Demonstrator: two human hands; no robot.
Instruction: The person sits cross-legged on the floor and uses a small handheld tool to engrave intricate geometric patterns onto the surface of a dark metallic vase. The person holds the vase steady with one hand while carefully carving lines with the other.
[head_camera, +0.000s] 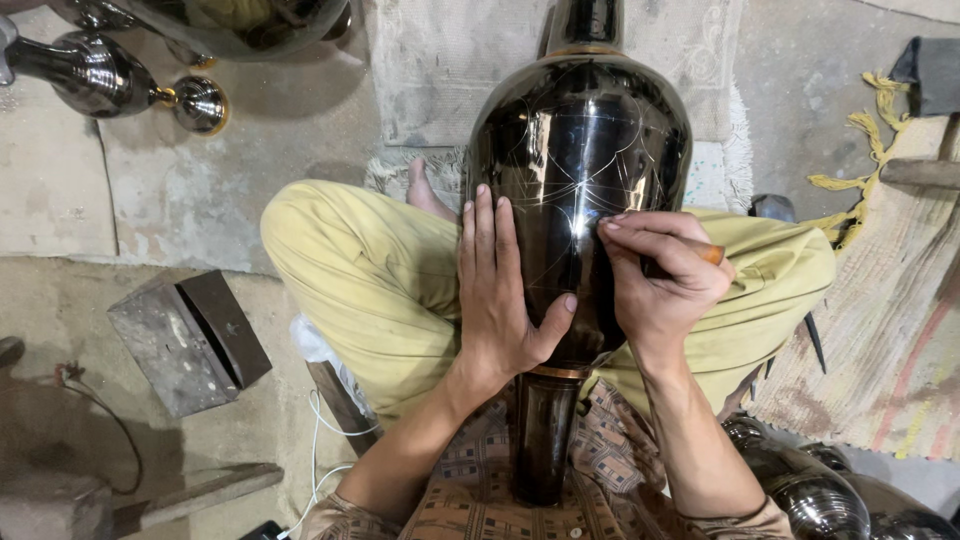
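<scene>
The bare concrete floor (180, 200) is stained and patchy; a pale worn mat (440, 70) lies on it at the top; a striped woven rug (890, 340) with a yellow fringe covers the right side; a dark metal box (190, 340) sits at the left; a white cord (320, 440) trails beside it; shiny dark metal vessels (110, 75) lie at the top left, others (810, 490) at the bottom right.

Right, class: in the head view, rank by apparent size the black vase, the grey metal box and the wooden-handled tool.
1. black vase, by far the largest
2. grey metal box
3. wooden-handled tool, mostly hidden inside the right hand
</scene>
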